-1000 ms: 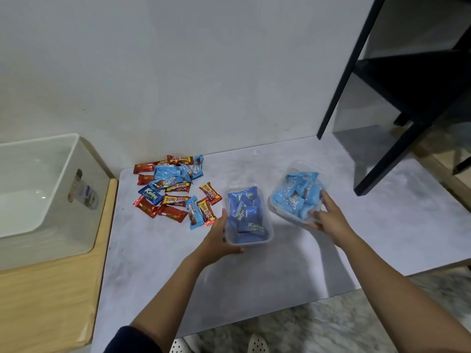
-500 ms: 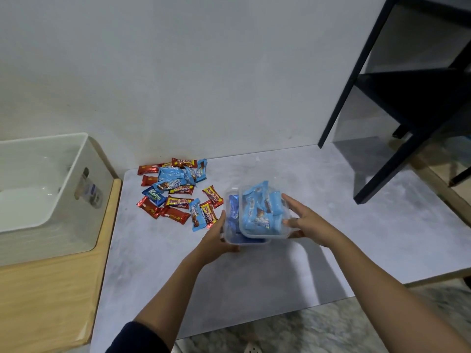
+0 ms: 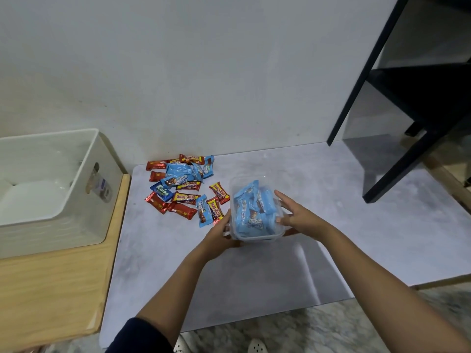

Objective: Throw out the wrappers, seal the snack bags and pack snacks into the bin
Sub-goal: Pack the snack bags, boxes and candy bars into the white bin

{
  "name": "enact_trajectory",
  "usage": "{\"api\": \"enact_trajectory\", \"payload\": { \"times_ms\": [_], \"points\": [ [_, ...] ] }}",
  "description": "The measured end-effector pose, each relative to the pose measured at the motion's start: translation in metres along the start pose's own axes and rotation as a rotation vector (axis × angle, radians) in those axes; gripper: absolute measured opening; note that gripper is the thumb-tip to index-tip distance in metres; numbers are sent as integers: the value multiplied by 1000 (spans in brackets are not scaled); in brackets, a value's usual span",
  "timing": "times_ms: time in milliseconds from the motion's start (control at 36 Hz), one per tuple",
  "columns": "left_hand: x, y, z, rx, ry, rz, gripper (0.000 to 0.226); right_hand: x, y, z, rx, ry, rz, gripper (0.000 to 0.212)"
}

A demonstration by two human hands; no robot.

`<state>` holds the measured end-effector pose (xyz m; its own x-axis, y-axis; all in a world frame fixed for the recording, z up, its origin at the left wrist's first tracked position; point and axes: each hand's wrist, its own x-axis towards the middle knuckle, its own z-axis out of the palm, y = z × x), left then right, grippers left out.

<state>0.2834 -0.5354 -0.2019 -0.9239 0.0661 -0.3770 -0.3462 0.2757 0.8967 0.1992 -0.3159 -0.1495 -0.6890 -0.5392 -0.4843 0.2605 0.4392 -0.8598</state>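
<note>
Left hand point(image 3: 221, 236) grips the near-left corner of a clear plastic container point(image 3: 256, 208), fingers curled under and against its wall, thumb up along the side. Right hand point(image 3: 299, 216) presses against the container's right wall, fingers extended and held together along the plastic, thumb at the near edge. The container is held between the two hands just above the grey worktop point(image 3: 280, 271); a second clear rim shows directly under it, so it appears to sit on another container, though the lower one is mostly hidden. Light-blue snack packets point(image 3: 251, 212) fill the upper container, heaped to its rim, no lid on it. Just left of the container, touching the left hand's fingertips or nearly so, lies a loose pile of snacks point(image 3: 182, 188) on the worktop: red and yellow "beng-beng" bars, plain red wrapped bars, light-blue packets and one dark-blue "Kalpa" packet point(image 3: 162, 191), overlapping one another. Further left, apart from the pile, a white plastic bin point(image 3: 84, 200) stands on a wooden surface point(image 3: 51, 289) that abuts the worktop's left edge; the bin's handle slot and a label face the pile, and its visible interior holds nothing. A black metal shelf frame point(image 3: 397, 159) stands at the far right corner of the worktop. A dark sleeve point(image 3: 139, 337) covers the left upper arm.
</note>
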Motion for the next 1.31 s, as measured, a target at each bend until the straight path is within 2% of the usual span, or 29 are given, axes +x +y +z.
{"api": "enact_trajectory", "payload": {
  "times_ms": [111,250,306,472,528,611,778,861,1000,1083,1167,1222,1306],
  "points": [
    [-1,-6,-13,-71,-45,-73,73,3,0,-6,-88,-16,33,76],
    [-3,-3,-31,-509,53,-152,68,9,0,-9,-69,78,39,64],
    [-1,4,-33,-564,65,-143,65,12,1,-6,-4,124,40,59],
    [16,21,-22,-436,63,-115,63,20,12,6,186,140,47,55],
    [20,25,-17,-406,62,-110,64,20,13,12,244,134,32,48],
    [23,23,-9,-442,84,-121,63,25,16,25,317,161,-25,34],
    [15,24,9,-545,87,26,43,34,26,47,389,325,-54,52],
    [12,28,10,-568,99,43,50,32,21,54,443,357,-98,39],
    [13,27,2,-533,105,-7,40,31,7,60,470,338,-161,27],
    [9,33,-8,-529,133,-5,38,31,-3,64,499,317,-210,29],
    [-3,46,-27,-528,187,80,43,32,-24,71,516,296,-302,32],
    [-15,59,-44,-560,218,178,40,35,-46,79,488,275,-361,32],
    [-33,72,-78,-636,266,229,36,42,-89,100,438,236,-410,27]
  ]
}}
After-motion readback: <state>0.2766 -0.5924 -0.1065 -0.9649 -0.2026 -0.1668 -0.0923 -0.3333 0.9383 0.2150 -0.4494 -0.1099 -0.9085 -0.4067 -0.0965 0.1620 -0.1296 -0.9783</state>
